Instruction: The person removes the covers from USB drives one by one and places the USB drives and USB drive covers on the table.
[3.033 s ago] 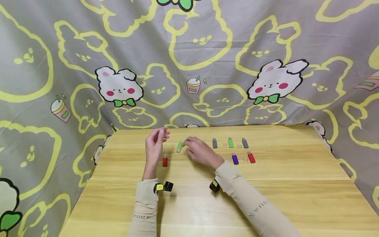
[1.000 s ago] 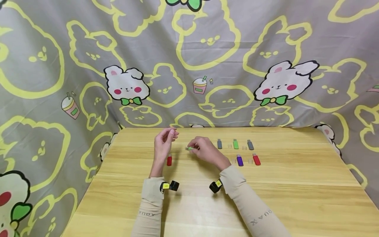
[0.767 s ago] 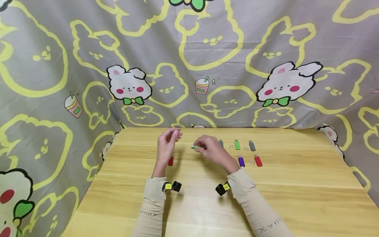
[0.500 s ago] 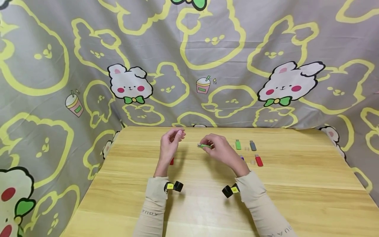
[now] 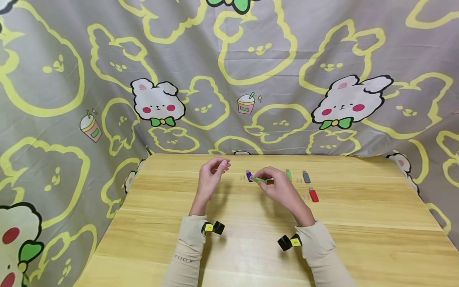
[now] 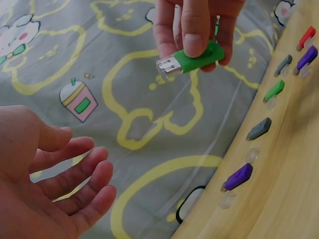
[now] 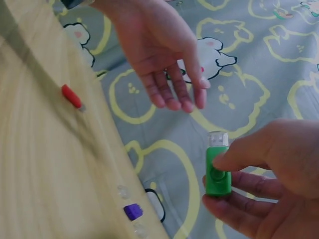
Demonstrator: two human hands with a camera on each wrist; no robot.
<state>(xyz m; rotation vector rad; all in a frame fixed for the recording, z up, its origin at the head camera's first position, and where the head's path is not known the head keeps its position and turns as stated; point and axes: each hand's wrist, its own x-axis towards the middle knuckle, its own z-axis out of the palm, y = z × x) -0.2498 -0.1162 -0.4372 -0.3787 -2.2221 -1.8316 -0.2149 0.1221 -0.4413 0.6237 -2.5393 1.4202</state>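
Observation:
My right hand [image 5: 277, 183] is raised above the table, pinching a green USB stick [image 6: 199, 59] between thumb and fingers. The stick's metal plug points left in the head view, and a clear cap [image 7: 218, 138] covers it in the right wrist view. To its left, my left hand [image 5: 214, 171] hovers with relaxed, slightly bent fingers and holds nothing. A purple USB stick [image 5: 249, 176] lies on the table between the hands, with a small clear cap [image 5: 242, 177] beside it. A red USB stick [image 7: 72, 96] lies on the left, hidden behind my left wrist in the head view.
On the right of the wooden table [image 5: 358, 231] lie a grey USB stick [image 5: 306, 177], another green one [image 5: 289, 175] and a red one [image 5: 313, 194], with small clear caps among them. My right arm covers others. A patterned curtain [image 5: 215, 59] hangs behind the table.
The green USB stick lay on the table three seconds ago; my right hand has since picked it up and carried it right. The purple stick has come into view. My left hand stays raised.

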